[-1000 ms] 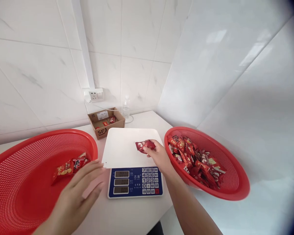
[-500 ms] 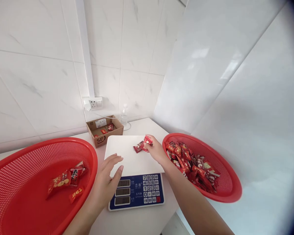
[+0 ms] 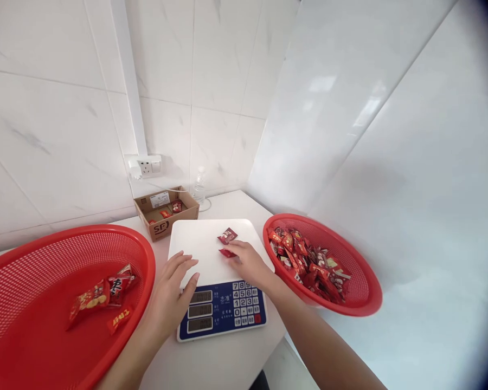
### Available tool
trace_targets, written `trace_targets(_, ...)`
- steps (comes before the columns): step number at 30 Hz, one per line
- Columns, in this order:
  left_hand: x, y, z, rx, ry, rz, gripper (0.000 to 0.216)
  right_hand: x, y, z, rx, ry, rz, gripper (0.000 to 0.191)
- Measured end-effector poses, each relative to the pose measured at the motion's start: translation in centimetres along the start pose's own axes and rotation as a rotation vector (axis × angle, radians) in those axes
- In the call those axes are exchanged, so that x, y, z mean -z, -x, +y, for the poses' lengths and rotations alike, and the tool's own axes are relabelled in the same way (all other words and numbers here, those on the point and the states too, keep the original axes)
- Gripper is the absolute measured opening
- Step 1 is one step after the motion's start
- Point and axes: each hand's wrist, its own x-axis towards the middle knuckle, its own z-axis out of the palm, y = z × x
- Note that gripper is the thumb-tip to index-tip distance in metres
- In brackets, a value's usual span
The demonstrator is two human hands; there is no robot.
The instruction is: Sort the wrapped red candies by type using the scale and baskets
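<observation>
A digital scale [image 3: 203, 238] with a white platter and blue keypad stands between two red baskets. One red candy packet [image 3: 227, 235] lies free on the platter. My right hand [image 3: 248, 262] rests palm down on the platter, fingers lying over a second red packet [image 3: 226, 253]. My left hand [image 3: 171, 290] lies flat on the platter's front left edge, fingers spread, holding nothing. The right basket [image 3: 361, 303] is heaped with several red packets. The left basket [image 3: 32, 249] holds three packets [image 3: 101, 295].
An open cardboard box [image 3: 165, 211] with a few red packets sits behind the scale, against the tiled wall. A clear plastic bottle [image 3: 199, 189] stands beside it. A wall socket [image 3: 145, 165] is above. The white counter's edge runs just right of the right basket.
My right hand let go of the packets onto the platter and now lies flat over one. My left hand moved from the left basket to the platter's front left edge.
</observation>
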Motion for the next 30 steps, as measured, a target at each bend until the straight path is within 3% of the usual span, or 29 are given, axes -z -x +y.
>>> trace_targets(3,0.2,0.1,0.1,0.004,0.008,-0.005,0.027,0.4,0.6,-0.7,0.027,-0.089,-0.045,0.047)
trace_targets(6,0.2,0.2,0.1,0.006,0.012,-0.007,0.028,2.7,1.3,-1.1,0.023,-0.090,0.023,0.045)
trace_targets(11,0.4,0.1,0.2,0.028,0.023,-0.003,0.029,7.8,3.8,-0.4,-0.155,0.101,0.148,0.040)
trace_targets(15,0.4,0.1,0.2,0.077,0.051,-0.032,0.030,10.2,6.5,0.9,-0.331,0.164,0.202,0.040)
trace_targets(22,0.4,0.2,0.1,0.090,0.089,-0.010,0.031,11.6,9.7,4.2,-0.547,0.248,0.237,0.039)
trace_targets(30,0.1,0.1,-0.1,0.064,0.066,-0.007,0.032,11.8,9.5,6.1,-0.632,0.416,0.066,0.027)
